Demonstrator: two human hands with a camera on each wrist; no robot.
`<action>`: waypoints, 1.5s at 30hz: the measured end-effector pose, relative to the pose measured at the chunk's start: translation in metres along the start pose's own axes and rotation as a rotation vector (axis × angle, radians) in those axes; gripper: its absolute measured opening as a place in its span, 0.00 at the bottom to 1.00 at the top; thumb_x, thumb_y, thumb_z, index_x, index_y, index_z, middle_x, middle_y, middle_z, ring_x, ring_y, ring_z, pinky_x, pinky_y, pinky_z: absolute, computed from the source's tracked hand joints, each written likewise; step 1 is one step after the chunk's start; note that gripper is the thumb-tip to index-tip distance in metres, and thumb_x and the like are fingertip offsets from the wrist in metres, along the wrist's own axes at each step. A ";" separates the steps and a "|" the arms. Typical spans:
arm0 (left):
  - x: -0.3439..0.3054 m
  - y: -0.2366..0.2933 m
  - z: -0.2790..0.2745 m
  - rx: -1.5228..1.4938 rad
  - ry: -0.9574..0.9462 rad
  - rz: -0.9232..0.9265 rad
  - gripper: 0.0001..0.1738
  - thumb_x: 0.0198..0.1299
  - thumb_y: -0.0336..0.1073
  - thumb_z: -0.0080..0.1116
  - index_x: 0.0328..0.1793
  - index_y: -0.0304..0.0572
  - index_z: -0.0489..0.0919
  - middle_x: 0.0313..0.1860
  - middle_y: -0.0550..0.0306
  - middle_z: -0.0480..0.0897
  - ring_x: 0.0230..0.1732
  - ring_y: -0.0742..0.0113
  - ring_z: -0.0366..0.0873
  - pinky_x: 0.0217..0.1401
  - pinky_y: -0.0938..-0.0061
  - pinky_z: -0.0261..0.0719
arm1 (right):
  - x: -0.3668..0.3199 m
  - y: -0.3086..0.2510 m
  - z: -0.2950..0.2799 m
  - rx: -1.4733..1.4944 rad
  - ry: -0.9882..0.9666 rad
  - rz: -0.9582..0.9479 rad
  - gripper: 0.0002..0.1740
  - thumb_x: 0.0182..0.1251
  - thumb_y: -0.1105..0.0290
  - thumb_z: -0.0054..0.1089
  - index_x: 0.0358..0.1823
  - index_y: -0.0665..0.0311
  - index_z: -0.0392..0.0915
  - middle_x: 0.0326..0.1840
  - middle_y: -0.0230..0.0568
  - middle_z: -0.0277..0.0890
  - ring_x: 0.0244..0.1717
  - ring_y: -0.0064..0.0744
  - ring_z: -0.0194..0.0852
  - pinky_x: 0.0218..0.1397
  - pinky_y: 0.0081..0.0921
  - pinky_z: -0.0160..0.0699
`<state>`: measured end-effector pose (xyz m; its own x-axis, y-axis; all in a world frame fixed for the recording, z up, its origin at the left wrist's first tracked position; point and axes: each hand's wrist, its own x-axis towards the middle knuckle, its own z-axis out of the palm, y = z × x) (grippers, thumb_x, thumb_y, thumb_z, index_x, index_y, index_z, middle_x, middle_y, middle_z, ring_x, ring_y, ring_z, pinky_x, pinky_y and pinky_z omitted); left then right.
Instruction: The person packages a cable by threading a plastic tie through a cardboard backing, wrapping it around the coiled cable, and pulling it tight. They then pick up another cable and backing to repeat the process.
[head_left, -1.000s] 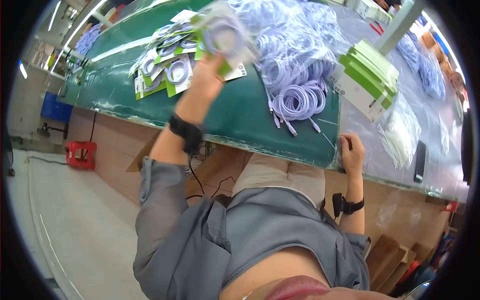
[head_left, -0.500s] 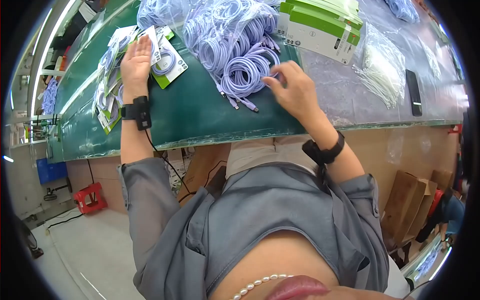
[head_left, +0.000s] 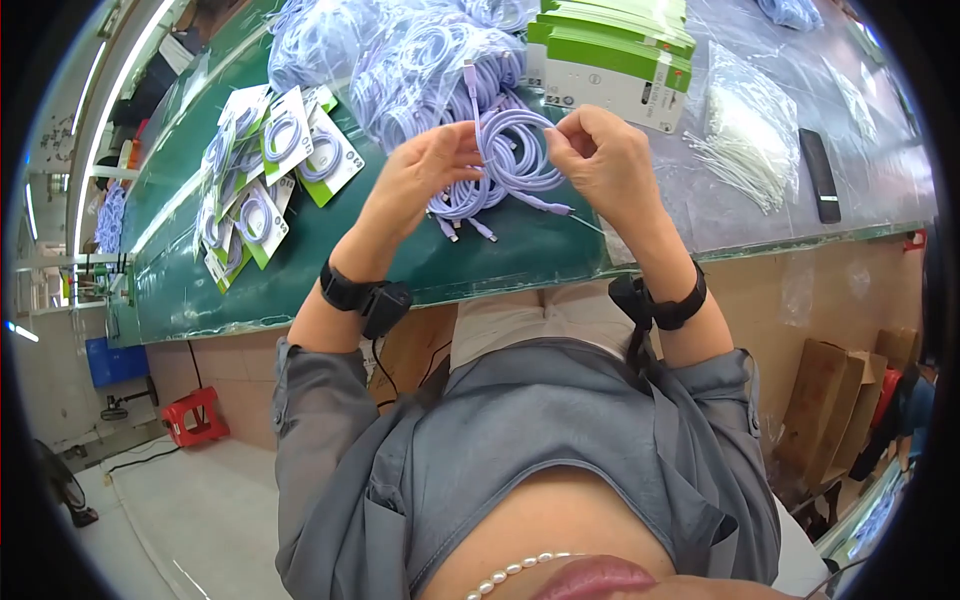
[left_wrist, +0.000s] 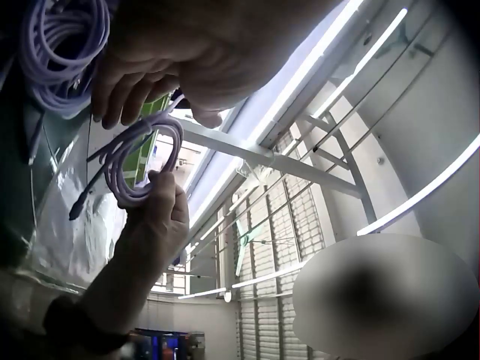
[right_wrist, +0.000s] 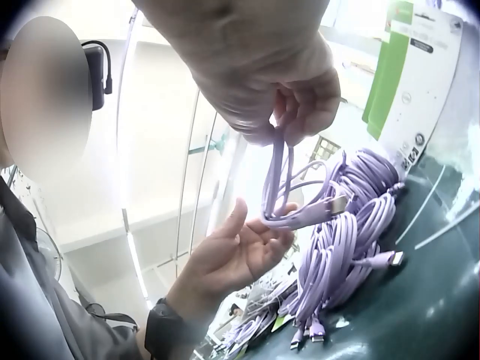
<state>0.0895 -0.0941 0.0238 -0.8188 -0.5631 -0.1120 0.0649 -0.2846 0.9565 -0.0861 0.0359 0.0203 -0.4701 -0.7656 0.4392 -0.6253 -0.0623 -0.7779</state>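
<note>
A coiled lilac USB cable point(head_left: 530, 178) hangs from my right hand point(head_left: 612, 168), whose thumb and fingers pinch the edge of the coil. In the right wrist view the same cable point(right_wrist: 271, 199) dangles in loops, a plug at its lower end. My left hand point(head_left: 415, 178) is at the coil's other side, fingers loosely extended. Seen from the right wrist, that left hand point(right_wrist: 232, 255) has its palm turned up close under the loops. Behind the held coil lies a heap of similar lilac cables point(head_left: 410, 85), partly in clear plastic.
Cables on white-and-green cards point(head_left: 262, 215) are piled at the left of the green mat point(head_left: 365, 250). A stack of green-and-white cards point(head_left: 615, 85) stands at the back right. Farther right are a bag of white ties point(head_left: 745, 150) and a black phone-like object point(head_left: 820, 180).
My left hand first held a carded cable over the left pile, let it go, then came right to the coil. My right hand rose from the table edge and picked up a coiled cable.
</note>
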 end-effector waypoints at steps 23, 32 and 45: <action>0.030 -0.073 0.122 -0.158 -0.115 0.026 0.15 0.73 0.38 0.41 0.53 0.32 0.70 0.46 0.48 0.81 0.52 0.64 0.79 0.60 0.68 0.74 | -0.079 0.051 -0.051 1.081 0.155 0.507 0.19 0.77 0.63 0.41 0.59 0.67 0.68 0.40 0.29 0.72 0.28 0.15 0.62 0.31 0.14 0.62; 0.023 -0.067 0.125 -0.214 -0.130 0.008 0.20 0.73 0.42 0.40 0.58 0.32 0.72 0.44 0.51 0.81 0.45 0.67 0.80 0.56 0.69 0.76 | -0.089 0.047 -0.055 1.063 0.136 0.464 0.19 0.77 0.63 0.41 0.60 0.67 0.68 0.36 0.27 0.69 0.26 0.13 0.59 0.28 0.13 0.59; 0.018 -0.067 0.120 0.589 -0.237 0.373 0.12 0.70 0.39 0.47 0.45 0.36 0.72 0.38 0.51 0.79 0.37 0.58 0.77 0.43 0.70 0.74 | -0.105 0.055 -0.069 0.959 -0.018 0.351 0.17 0.76 0.62 0.42 0.56 0.67 0.70 0.35 0.29 0.72 0.28 0.16 0.66 0.31 0.16 0.66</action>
<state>0.0021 0.0076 -0.0104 -0.9078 -0.3389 0.2470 0.1009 0.3951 0.9131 -0.1140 0.1566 -0.0374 -0.5161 -0.8485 0.1168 0.3120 -0.3132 -0.8970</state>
